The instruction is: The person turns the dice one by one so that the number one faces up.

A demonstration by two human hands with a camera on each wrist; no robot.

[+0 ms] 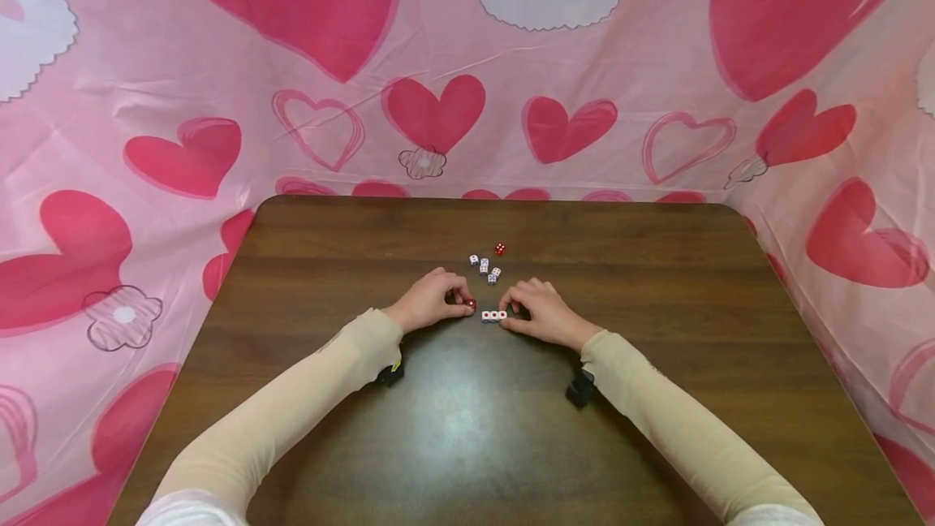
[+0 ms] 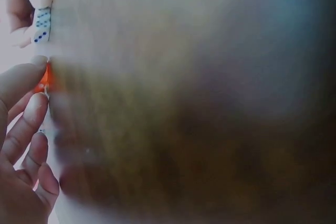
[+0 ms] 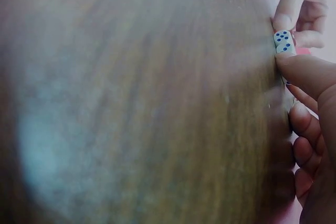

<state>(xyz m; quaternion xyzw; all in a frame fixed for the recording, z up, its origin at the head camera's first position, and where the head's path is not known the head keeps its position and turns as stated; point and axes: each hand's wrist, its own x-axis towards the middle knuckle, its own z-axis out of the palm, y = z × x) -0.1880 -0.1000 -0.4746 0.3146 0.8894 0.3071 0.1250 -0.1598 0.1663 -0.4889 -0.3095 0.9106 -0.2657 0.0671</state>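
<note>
My left hand (image 1: 433, 300) pinches a red die (image 1: 471, 305) between thumb and fingertips, close over the table. To its right, three white dice (image 1: 493, 316) stand side by side in a short row with red single dots facing up. My right hand (image 1: 542, 313) holds the right end of that row, thumb in front and index finger behind the end die. In the left wrist view the red die (image 2: 43, 80) shows between the thumb and finger. Blue dots mark the sides of the white dice (image 3: 284, 40) in the right wrist view.
Behind the hands lies a loose group of several white dice (image 1: 484, 268), with another red die (image 1: 500, 249) just beyond. The brown wooden table (image 1: 453, 437) ends at a pink heart-patterned cloth (image 1: 453, 39) at the back and sides. Dark wrist cameras (image 1: 580, 389) hang under the sleeves.
</note>
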